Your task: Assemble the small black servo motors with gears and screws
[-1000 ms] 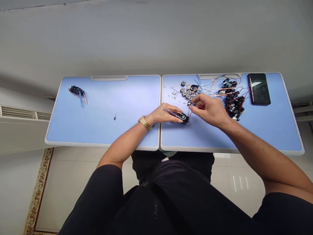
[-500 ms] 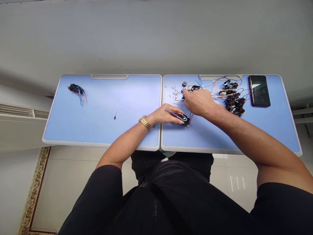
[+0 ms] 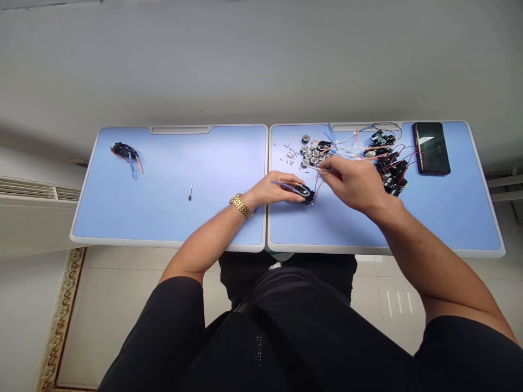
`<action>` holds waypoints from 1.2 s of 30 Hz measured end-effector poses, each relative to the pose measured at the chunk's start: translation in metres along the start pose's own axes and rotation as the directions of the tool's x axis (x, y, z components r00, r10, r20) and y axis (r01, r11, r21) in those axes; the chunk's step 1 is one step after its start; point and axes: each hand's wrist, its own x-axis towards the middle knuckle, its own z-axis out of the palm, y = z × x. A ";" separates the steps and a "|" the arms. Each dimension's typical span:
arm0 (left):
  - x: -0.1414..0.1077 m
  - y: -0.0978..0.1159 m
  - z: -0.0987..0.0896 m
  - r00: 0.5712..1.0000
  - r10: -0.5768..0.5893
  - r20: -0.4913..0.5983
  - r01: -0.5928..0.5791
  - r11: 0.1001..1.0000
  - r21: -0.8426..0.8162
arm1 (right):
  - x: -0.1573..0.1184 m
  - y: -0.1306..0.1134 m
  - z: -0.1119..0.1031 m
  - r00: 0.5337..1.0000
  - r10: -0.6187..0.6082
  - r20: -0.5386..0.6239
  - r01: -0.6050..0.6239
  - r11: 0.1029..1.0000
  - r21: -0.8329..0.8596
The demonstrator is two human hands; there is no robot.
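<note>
My left hand [image 3: 281, 187] grips a small black part [image 3: 304, 192] with a blue strip and thin dark red wires, just right of the gap between the two table tops. Up and to its right, my right hand [image 3: 351, 177] pinches a thin, light metal rod [image 3: 314, 167] that points left. Several round silver parts [image 3: 314, 160] lie beyond the rod's tip. Small dark screws [image 3: 291, 155] are scattered left of these round parts.
Black parts with red wires [image 3: 392, 163] and clear and blue strips [image 3: 341, 144] lie at the right, beside a phone [image 3: 433, 148]. On the left table top [image 3: 163, 212] are another black assembly [image 3: 125, 150] and a small screwdriver-like tool [image 3: 190, 193].
My right hand has moved right and slightly nearer to me with the rod, uncovering the round silver parts. My left hand keeps its hold on the black part.
</note>
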 end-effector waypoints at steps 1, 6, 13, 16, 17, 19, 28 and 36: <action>0.000 0.000 0.000 1.000 0.006 -0.005 -0.006 1.000 0.001 | -0.009 0.001 0.003 1.000 -0.026 -0.008 0.027 0.996 0.090; 0.001 0.002 -0.001 0.999 0.046 0.003 -0.046 0.999 -0.012 | -0.037 -0.003 0.028 0.988 -0.082 -0.133 0.125 0.926 0.356; 0.003 -0.006 -0.005 1.000 -0.028 0.003 0.028 0.999 -0.045 | -0.039 -0.003 0.044 0.967 -0.215 -0.135 0.252 0.881 0.401; 0.004 -0.007 -0.006 1.000 -0.005 0.005 0.005 0.999 -0.037 | -0.040 0.000 0.046 0.947 -0.274 -0.168 0.318 0.866 0.385; 0.004 -0.007 -0.006 1.000 0.009 0.006 -0.009 0.999 -0.032 | -0.040 0.000 0.046 0.941 -0.288 -0.178 0.336 0.861 0.381; 0.003 -0.006 -0.004 0.999 0.047 0.010 -0.047 0.999 -0.020 | -0.040 0.001 0.046 0.936 -0.286 -0.205 0.346 0.857 0.382; 0.005 -0.008 -0.006 0.993 0.096 0.076 -0.094 0.995 -0.034 | -0.017 0.002 0.040 0.977 -0.178 -0.117 0.212 0.857 0.470; 0.006 -0.013 -0.011 0.988 0.091 0.125 -0.087 0.996 -0.036 | -0.010 -0.004 0.046 1.000 0.021 0.014 -0.025 0.693 0.720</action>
